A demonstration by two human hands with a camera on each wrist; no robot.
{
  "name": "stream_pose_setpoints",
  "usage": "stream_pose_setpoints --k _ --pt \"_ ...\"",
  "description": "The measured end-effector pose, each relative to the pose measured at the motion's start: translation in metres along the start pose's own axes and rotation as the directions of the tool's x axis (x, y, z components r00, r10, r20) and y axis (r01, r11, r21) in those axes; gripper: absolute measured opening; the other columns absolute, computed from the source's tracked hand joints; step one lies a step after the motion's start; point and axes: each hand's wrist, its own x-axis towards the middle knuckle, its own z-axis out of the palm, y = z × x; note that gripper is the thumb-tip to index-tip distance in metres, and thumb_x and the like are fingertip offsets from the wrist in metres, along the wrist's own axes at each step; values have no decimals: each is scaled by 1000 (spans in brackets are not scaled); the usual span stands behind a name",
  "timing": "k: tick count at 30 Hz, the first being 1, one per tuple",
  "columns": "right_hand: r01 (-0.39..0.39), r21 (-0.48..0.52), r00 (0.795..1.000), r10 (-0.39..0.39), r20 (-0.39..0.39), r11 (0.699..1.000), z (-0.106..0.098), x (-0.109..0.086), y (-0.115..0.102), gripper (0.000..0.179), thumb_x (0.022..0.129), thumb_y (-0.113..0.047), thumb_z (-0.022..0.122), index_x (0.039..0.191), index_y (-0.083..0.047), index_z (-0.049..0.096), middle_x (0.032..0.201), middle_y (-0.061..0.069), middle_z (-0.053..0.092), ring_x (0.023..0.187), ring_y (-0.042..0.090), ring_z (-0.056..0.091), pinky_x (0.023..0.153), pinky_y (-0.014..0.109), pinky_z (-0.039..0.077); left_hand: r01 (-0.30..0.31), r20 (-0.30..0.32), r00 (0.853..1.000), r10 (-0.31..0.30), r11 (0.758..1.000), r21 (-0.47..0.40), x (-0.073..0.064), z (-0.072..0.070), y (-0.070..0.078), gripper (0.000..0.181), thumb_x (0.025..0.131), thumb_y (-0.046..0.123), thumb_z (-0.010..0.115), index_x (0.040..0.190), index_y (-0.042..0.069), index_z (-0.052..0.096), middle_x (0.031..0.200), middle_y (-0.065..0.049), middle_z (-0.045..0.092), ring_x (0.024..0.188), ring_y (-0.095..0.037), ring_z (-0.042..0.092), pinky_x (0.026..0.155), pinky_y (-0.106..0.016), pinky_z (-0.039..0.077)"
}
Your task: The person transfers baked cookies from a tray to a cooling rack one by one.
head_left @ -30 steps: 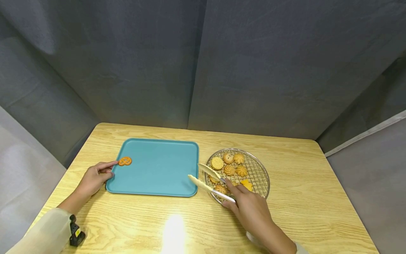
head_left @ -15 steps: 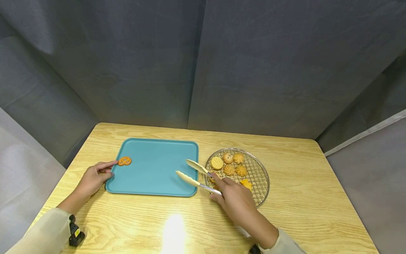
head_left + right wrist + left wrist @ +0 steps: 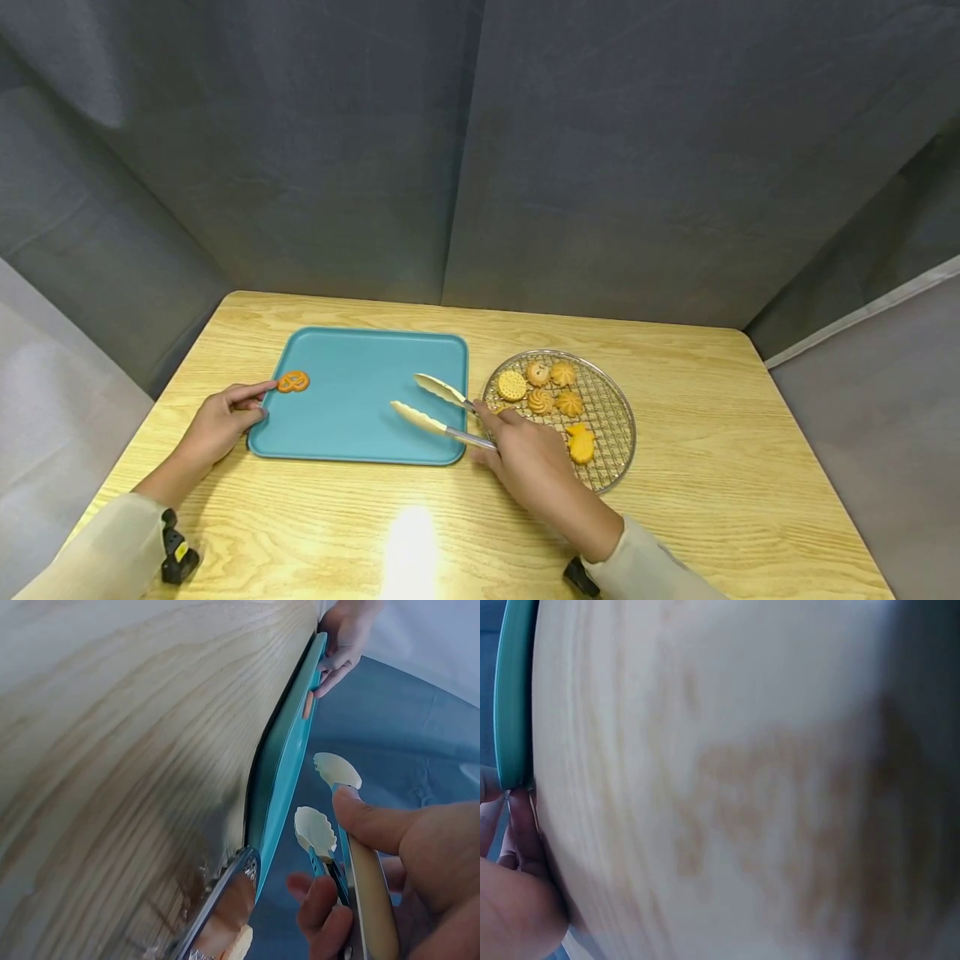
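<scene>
At the left edge of the blue-green tray (image 3: 367,400), my left hand (image 3: 217,425) pinches the rim between thumb and fingers. Its index fingertip reaches the pretzel-shaped cookie (image 3: 293,381), which lies just inside that edge. My right hand (image 3: 528,458) holds a pair of tongs (image 3: 367,889). Their two cream tips (image 3: 420,417) are spread apart over the right half of the tray, with nothing between them. Beneath and beside the right hand is a round wire rack (image 3: 611,433) bearing several cookies (image 3: 540,402); the hand hides part of it.
The wooden table (image 3: 712,467) carries the tray on the left and the rack on the right, close together. A grey curtain (image 3: 600,167) stands behind the table. In the right wrist view, the rack's metal rim (image 3: 217,900) is near the tray's corner.
My right hand has moved left with the tongs, from over the rack to over the tray's right part. The left hand and the pretzel-shaped cookie stay in place.
</scene>
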Motion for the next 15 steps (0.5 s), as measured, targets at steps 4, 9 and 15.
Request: stream_pose_setpoints --k 4,9,15 --pt "1 12 1000 -2 31 1000 2 7 -5 68 90 -45 76 149 -18 58 117 9 72 83 25 71 60 39 54 1 1 1000 -1 1000 0 -1 -1 1 47 99 1 61 145 -2 57 124 -21 56 93 -6 52 68 -20 50" --pt "17 32 998 -19 63 999 4 17 -12 70 91 -46 75 151 -15 56 120 12 71 84 27 71 58 37 52 3 0 1000 -3 1000 2 -1 0 2 47 99 1 61 145 -2 57 124 -21 56 93 -6 52 71 -18 50" --pt "27 22 994 -29 102 999 8 26 -20 71 91 -48 73 152 -17 54 118 10 71 82 25 71 56 34 49 13 5 1000 -13 1000 -7 0 1 3 47 99 2 62 145 -3 57 123 -21 56 92 -7 52 69 -19 50"
